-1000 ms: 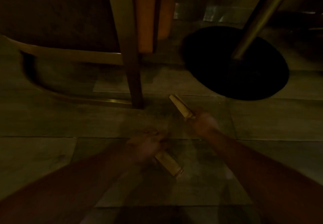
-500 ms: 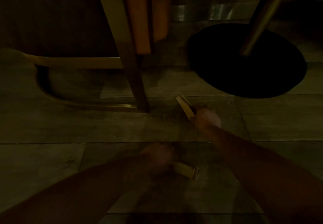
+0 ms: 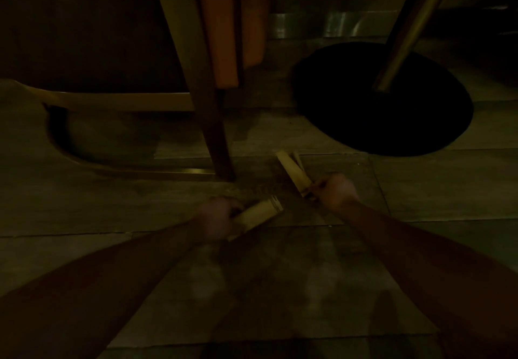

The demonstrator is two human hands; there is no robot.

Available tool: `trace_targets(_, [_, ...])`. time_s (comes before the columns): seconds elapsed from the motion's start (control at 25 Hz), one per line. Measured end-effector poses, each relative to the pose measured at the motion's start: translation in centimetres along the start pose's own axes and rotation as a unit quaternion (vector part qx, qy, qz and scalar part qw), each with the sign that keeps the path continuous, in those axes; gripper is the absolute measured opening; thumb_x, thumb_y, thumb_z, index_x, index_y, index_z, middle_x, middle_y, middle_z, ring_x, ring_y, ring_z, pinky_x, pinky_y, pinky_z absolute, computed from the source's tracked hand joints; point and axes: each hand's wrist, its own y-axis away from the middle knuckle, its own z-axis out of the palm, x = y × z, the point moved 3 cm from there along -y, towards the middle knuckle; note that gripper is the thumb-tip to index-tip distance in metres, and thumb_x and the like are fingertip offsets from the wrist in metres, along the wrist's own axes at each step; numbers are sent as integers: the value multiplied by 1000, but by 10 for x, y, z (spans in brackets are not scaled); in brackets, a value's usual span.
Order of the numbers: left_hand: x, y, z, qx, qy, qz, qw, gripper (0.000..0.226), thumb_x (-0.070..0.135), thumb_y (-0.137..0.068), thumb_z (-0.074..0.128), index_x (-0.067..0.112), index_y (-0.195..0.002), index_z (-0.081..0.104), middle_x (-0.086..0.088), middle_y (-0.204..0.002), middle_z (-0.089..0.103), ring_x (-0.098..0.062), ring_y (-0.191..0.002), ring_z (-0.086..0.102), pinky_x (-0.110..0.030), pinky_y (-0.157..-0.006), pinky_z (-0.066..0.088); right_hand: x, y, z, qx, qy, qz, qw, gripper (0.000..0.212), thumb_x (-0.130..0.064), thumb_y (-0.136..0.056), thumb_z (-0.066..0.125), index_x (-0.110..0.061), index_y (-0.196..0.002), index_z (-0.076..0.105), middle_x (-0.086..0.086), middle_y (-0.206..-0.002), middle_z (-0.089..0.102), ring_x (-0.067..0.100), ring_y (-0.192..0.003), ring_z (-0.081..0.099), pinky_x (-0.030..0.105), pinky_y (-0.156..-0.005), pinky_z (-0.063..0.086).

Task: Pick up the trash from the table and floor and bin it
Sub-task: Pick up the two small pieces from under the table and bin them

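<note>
The scene is dim and the view looks down at a tiled floor [image 3: 84,210] under furniture. A wooden chair leg [image 3: 215,134] comes down to the floor just left of the middle, with an orange seat edge [image 3: 224,36] above it and a pale curved chair rail [image 3: 117,102] running off to the left. To the right, a round black table base [image 3: 392,123] lies flat on the tiles, with a slanted metal table post [image 3: 406,30] rising from it toward the upper right corner. Nothing lies between the hands and the floor tiles in front of them; the chair leg stands just beyond and to the left of the right hand's load. The left hand [image 3: 215,220] is curled closed round the near end of a pale rolled paper tube [image 3: 259,213], whose far end points up and to the right, over the tile seam. The right hand [image 3: 337,192] is closed as a fist on the near end of a second pale flat paper piece [image 3: 293,172], which juts up and to the left toward the foot of the chair leg; a thinner strip seems to lie beside it, though blur makes that hard to tell. Whether either piece touches the floor cannot be told. The two hands are near each other but apart, both forearms reaching in from the lower corners.
</note>
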Motion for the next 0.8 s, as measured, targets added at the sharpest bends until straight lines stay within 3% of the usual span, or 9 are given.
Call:
trace_targets(0.08, [-4,-5,-10,38,26,-28,999,54,34,-78,75,22,-128,59,-3,-125,65,-20,-110,61,-31,-87,50,5,4,-7,9,-18,3,1000,7,-23,-90,65,-20,-90,71,0,-88,70,7,-72,62,23,-55,47])
trace_targets(0.28, [-8,-9,-7,43,89,-54,994,55,33,-76,77,23,-127,58,-3,-123,64,-17,-104,61,-28,-76,48,4,19,-15,12,4,-11,1000,9,-24,-89,65,-24,-80,65,3,-87,69,15,-79,65,28,-62,51])
trace_targets(0.36, [-3,-2,-2,56,99,-60,992,52,32,-76,76,21,-125,60,-3,-123,64,-18,-106,61,-26,-75,44,5,35,-18,19,-23,-10,1000,8,-25,-87,67,-25,-79,64,3,-88,70,14,-76,64,27,-58,50])
trace_targets(0.44, [5,17,4,66,110,-76,989,50,33,-77,76,19,-123,62,-3,-122,66,-19,-106,62,-24,-75,41,11,65,-17,6,-69,7,998,12,-25,-84,69,-27,-75,62,2,-87,71,17,-77,66,31,-63,55])
trace_targets(0.52, [13,48,14,49,134,-93,985,51,33,-77,76,20,-124,61,-2,-121,67,-19,-105,62,-26,-76,45,22,113,-13,-28,-101,43,994,18,-26,-81,74,-30,-70,60,-2,-83,70,17,-79,68,36,-72,58])
trace_targets(0.6, [24,85,16,25,123,-105,987,52,36,-76,76,24,-124,61,1,-117,67,-17,-99,62,-26,-69,45,31,160,-18,-56,-88,95,990,20,-29,-77,78,-31,-66,61,-5,-77,68,16,-77,66,34,-70,57])
trace_targets(0.8, [75,192,-16,-29,119,-124,985,44,31,-75,75,23,-117,66,3,-97,67,-9,-78,58,-18,-57,38,17,261,-76,-81,-67,153,983,15,-36,-76,75,-23,-80,67,-2,-81,72,16,-77,67,37,-66,58])
